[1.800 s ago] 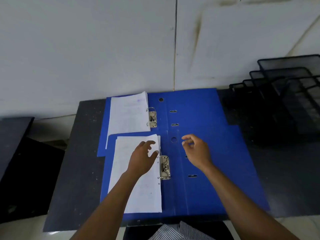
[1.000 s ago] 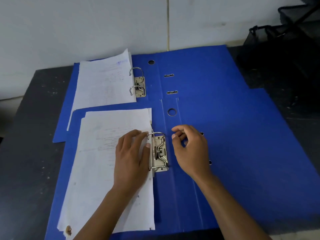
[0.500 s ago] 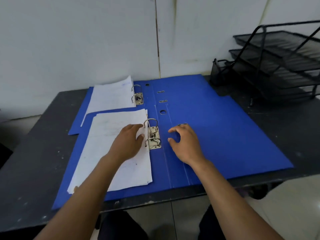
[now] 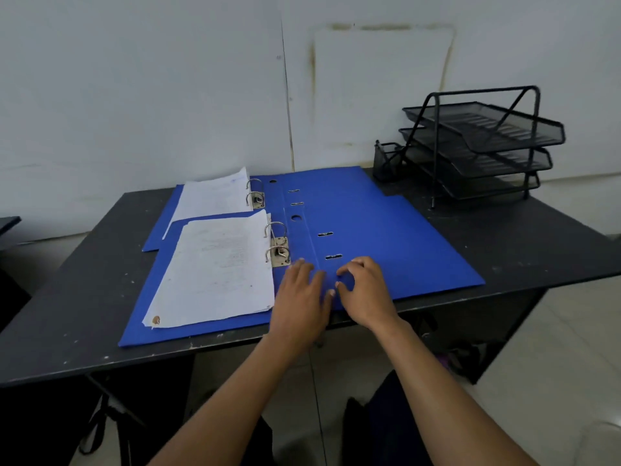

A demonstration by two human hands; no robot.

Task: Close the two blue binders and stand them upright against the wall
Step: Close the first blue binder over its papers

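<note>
Dim, flat indoor light with a cool bluish cast; no visible source and no hard shadows, only soft darkening under the desk (image 4: pixel 554 260). Faint sheen along the top of the blue binder cover (image 4: pixel 386 243); no glare. Mild blur on both hands, left hand (image 4: pixel 300 297) and right hand (image 4: pixel 364 292), fingertips smeared. Wide-angle bending at the edges, desk lines bowed. Text on the papers (image 4: pixel 218 270) too soft to read. Slight compression smearing on the wall (image 4: pixel 134 95).

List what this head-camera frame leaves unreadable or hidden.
- Print on the near paper stack: too small and blurred to read.
- Far binder: its front part lies under the near binder.
- Near binder's spine at the table edge: covered by the left hand and right hand.
</note>
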